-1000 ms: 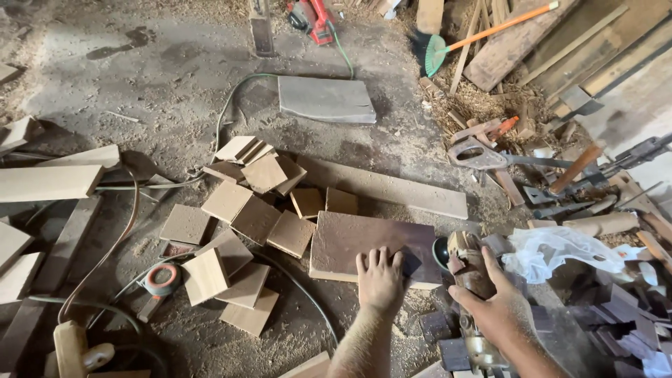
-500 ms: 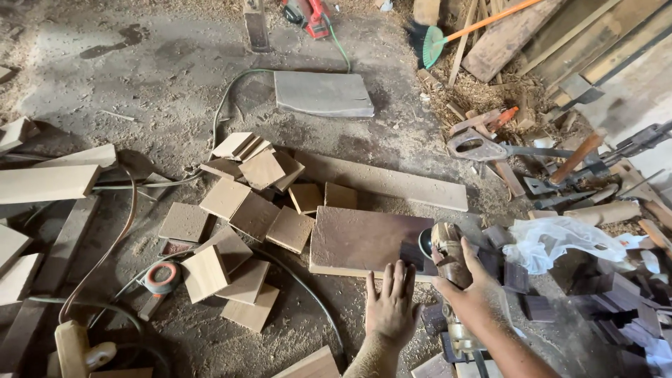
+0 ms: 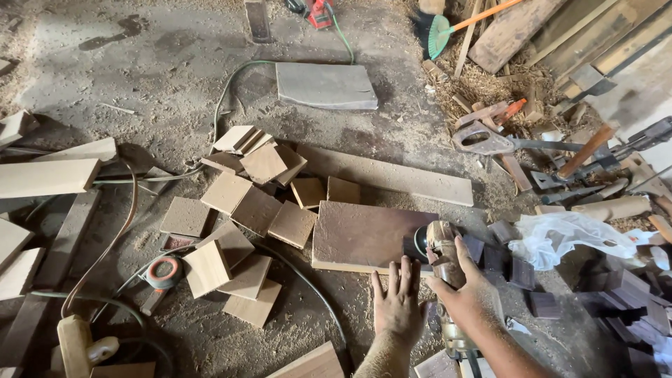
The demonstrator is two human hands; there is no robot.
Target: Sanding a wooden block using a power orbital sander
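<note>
A dark brown wooden board (image 3: 364, 234) lies flat on the dusty floor. My left hand (image 3: 397, 304) rests flat at its near edge, fingers spread, holding nothing. My right hand (image 3: 467, 297) grips a dusty angle grinder (image 3: 442, 253) whose disc end sits at the board's right edge. The grinder's rear body runs down under my wrist toward the frame's bottom.
Several small square wood pieces (image 3: 245, 203) lie scattered left of the board. A long plank (image 3: 392, 176) lies behind it. A hand saw (image 3: 490, 141), hammer (image 3: 584, 155), white plastic bag (image 3: 567, 238) and dark offcuts (image 3: 609, 294) crowd the right. Cables (image 3: 224, 105) cross the floor; planks (image 3: 45, 178) sit left.
My left hand slid back off the board's top to its near edge. The grinder moved left toward the board's right edge. The view shifted slightly.
</note>
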